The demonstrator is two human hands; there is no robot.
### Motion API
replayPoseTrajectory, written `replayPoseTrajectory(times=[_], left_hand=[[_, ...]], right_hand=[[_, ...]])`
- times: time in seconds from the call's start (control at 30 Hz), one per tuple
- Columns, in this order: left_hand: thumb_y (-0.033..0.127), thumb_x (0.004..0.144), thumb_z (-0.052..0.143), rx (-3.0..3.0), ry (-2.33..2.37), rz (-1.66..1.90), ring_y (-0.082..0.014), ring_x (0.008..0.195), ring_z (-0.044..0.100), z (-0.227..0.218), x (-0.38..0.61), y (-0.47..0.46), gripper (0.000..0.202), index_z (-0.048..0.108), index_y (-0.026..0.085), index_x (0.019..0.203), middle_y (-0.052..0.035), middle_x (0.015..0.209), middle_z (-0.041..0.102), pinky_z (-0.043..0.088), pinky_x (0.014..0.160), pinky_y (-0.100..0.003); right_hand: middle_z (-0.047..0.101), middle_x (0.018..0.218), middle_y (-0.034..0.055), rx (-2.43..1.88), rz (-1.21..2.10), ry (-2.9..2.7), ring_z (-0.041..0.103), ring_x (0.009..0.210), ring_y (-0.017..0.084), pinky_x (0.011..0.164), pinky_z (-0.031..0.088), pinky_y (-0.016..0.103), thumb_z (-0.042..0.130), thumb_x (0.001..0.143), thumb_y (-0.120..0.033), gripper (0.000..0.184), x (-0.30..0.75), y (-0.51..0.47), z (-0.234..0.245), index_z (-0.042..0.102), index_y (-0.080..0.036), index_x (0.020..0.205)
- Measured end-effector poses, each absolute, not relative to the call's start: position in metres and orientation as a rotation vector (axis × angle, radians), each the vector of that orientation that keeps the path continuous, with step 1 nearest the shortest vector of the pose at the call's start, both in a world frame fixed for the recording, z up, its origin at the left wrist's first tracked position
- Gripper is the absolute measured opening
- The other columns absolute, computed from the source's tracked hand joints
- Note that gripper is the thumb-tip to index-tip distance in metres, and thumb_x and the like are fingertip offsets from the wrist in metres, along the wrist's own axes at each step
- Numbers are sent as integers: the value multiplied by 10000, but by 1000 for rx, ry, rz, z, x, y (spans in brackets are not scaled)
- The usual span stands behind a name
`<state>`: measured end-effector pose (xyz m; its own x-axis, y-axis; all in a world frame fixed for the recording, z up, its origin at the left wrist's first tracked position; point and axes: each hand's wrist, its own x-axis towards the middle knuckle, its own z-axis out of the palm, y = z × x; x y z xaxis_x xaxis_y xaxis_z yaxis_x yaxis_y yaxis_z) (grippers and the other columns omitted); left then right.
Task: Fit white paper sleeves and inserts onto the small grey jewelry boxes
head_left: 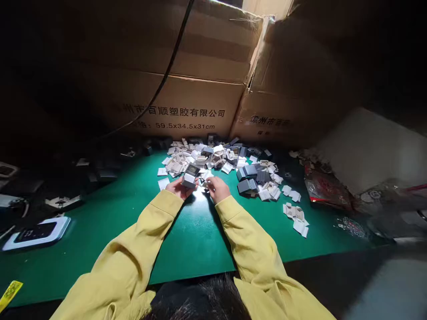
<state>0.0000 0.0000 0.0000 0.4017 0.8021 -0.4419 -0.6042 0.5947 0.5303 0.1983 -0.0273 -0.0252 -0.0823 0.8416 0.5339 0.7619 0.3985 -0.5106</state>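
My left hand (pixel 180 188) is closed round a small grey box (pixel 189 178), its dark hollow side turned up and away from me. Close beside it, my right hand (pixel 217 188) pinches a small white folded card piece (pixel 206 177) between thumb and fingers; its edges blur into the bright light. Just beyond both hands lies a heap of white and beige card inserts (pixel 180 161), mixed with small grey boxes. More grey boxes (pixel 248 178) are piled to the right of my right hand.
The green tabletop (pixel 187 249) runs beneath everything. Large cardboard cartons (pixel 187 95) wall off the back, and a black cable (pixel 167 73) hangs before them. A white-rimmed device (pixel 36 232) lies left. Loose card inserts (pixel 296 215) and a red plastic package (pixel 327 189) lie right.
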Motion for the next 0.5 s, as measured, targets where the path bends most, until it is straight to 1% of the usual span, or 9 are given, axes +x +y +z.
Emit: replayPoseTrajectory(times=[0.07, 0.13, 0.23, 0.3, 0.4, 0.5], left_hand=[[250, 990, 316, 342, 723, 833, -256, 850, 740, -7, 4, -1, 531, 347, -34, 1438, -212, 941, 736, 586, 783, -340], [251, 974, 381, 392, 695, 771, -267, 902, 734, -13, 7, -3, 517, 384, 9, 1431, -204, 963, 739, 575, 827, -356], [249, 929, 498, 496, 611, 698, -277, 999, 713, -15, 6, -8, 475, 472, 128, 1388, -164, 1024, 745, 541, 905, -362], [246, 911, 530, 538, 589, 683, -271, 1031, 704, -13, 5, -12, 458, 492, 171, 1362, -135, 1057, 746, 524, 940, -364], [222, 904, 546, 577, 573, 692, -265, 1026, 707, -6, 4, -18, 441, 487, 144, 1334, -136, 1087, 736, 514, 961, -373], [198, 913, 548, 607, 527, 688, -268, 1031, 705, -1, 5, -22, 383, 504, 130, 1287, -144, 1107, 728, 523, 936, -358]], right_hand=[[680, 909, 74, -1412, 101, -1738, 627, 867, 198, 759, 546, 318, 514, 865, -173, 193, 205, -25, -19, 680, -184, 962], [673, 940, 83, -1399, 77, -1641, 623, 890, 190, 780, 550, 315, 468, 901, -190, 214, 209, -25, -12, 672, -189, 965], [660, 924, 86, -1298, 50, -1534, 626, 861, 182, 731, 560, 297, 458, 926, -236, 217, 207, -29, -5, 671, -201, 930], [662, 913, 88, -1246, 37, -1571, 632, 838, 177, 722, 559, 289, 451, 945, -261, 236, 203, -32, -3, 678, -200, 944], [684, 918, 81, -1210, 48, -1696, 642, 788, 159, 688, 548, 266, 451, 967, -287, 250, 199, -35, -7, 686, -203, 991], [706, 929, 75, -1205, 56, -1789, 648, 754, 147, 651, 530, 253, 466, 974, -295, 244, 199, -33, -16, 689, -203, 1011]])
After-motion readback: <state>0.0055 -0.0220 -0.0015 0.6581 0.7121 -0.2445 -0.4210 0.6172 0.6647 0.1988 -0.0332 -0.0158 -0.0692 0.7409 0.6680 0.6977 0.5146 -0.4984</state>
